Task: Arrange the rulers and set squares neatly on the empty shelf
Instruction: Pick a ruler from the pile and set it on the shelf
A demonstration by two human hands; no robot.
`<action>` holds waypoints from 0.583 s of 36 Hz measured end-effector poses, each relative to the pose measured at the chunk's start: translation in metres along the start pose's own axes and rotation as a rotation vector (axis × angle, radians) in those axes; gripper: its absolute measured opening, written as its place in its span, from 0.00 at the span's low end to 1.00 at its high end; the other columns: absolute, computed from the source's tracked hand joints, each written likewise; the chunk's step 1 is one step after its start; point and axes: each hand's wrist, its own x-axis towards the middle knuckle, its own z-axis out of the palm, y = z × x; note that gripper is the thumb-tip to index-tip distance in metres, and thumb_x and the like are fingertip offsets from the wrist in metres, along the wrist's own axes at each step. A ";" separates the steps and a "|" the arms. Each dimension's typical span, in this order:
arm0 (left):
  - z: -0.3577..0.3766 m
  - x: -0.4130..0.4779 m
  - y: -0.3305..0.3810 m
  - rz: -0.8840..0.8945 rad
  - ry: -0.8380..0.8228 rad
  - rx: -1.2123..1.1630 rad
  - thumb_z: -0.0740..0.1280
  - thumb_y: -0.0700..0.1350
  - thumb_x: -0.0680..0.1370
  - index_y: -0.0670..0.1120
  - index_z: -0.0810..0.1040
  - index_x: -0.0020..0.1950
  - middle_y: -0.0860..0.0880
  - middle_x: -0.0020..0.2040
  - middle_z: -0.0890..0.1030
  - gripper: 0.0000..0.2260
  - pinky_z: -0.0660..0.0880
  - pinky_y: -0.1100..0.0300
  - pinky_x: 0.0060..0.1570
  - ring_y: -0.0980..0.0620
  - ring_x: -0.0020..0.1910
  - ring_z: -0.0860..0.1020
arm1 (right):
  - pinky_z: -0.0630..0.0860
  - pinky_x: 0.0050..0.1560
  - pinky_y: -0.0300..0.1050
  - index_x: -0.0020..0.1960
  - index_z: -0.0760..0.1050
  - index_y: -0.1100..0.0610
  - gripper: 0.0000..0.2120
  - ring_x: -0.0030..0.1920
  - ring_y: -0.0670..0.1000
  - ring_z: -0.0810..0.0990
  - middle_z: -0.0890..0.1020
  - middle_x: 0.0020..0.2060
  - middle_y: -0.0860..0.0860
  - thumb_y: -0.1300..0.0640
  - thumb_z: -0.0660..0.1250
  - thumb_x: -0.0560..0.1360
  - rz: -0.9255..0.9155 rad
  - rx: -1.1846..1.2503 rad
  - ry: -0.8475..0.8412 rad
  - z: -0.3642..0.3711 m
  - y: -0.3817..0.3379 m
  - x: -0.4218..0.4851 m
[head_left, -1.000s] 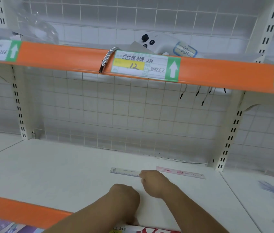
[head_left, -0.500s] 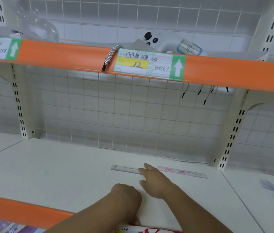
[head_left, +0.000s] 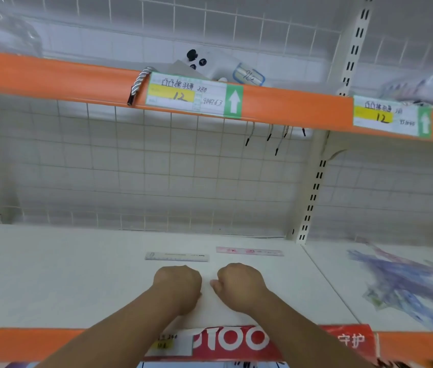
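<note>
1. Nearest me, both forearms cross the orange front edge of the shelf (head_left: 51, 274). They partly cover a red sign (head_left: 236, 341) and a small price tag (head_left: 167, 343), so I cannot read either one whole.
2. My left hand (head_left: 178, 285) and right hand (head_left: 239, 285) rest side by side on the white board, fingers curled under into loose fists. I see nothing in either, though the palms face away from me.
3. Just beyond the knuckles lie two rulers, end to end with a gap between them. The clear ruler (head_left: 177, 256) is ahead of the left hand, and the pink ruler (head_left: 250, 251) is a little farther back and to the right. Neither hand touches them, and they sit slightly out of line.
4. I judge the task barely begun: two pieces are down and I am between placements. The next move calls for reaching right to the pile (head_left: 409, 282) in the neighbouring bay, taking one piece and laying it square with these two.
5. That pile is smeared by blur. I cannot tell rulers from set squares in it, and its right side is cut off.
6. Farthest are the wire grid (head_left: 157, 176) and the upper shelf (head_left: 289, 107), whose goods are half hidden behind its orange lip.
</note>
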 end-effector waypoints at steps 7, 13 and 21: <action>-0.001 -0.004 0.006 0.039 0.057 -0.006 0.57 0.54 0.82 0.44 0.74 0.63 0.46 0.59 0.78 0.17 0.73 0.56 0.52 0.47 0.58 0.77 | 0.66 0.42 0.43 0.37 0.66 0.56 0.18 0.40 0.52 0.70 0.64 0.30 0.48 0.46 0.54 0.81 0.082 0.001 -0.028 -0.007 -0.002 -0.020; -0.008 -0.003 0.013 0.075 0.093 -0.016 0.57 0.53 0.82 0.45 0.75 0.61 0.47 0.58 0.78 0.16 0.72 0.58 0.48 0.48 0.56 0.77 | 0.66 0.41 0.43 0.33 0.60 0.53 0.20 0.40 0.52 0.70 0.64 0.31 0.48 0.47 0.54 0.80 0.137 0.000 -0.016 -0.012 0.004 -0.038; -0.026 -0.001 0.049 0.123 0.134 -0.011 0.58 0.54 0.81 0.45 0.75 0.61 0.48 0.56 0.79 0.16 0.74 0.57 0.50 0.48 0.55 0.78 | 0.65 0.42 0.44 0.42 0.67 0.56 0.15 0.41 0.52 0.69 0.63 0.31 0.48 0.47 0.54 0.81 0.165 -0.004 0.019 -0.022 0.035 -0.062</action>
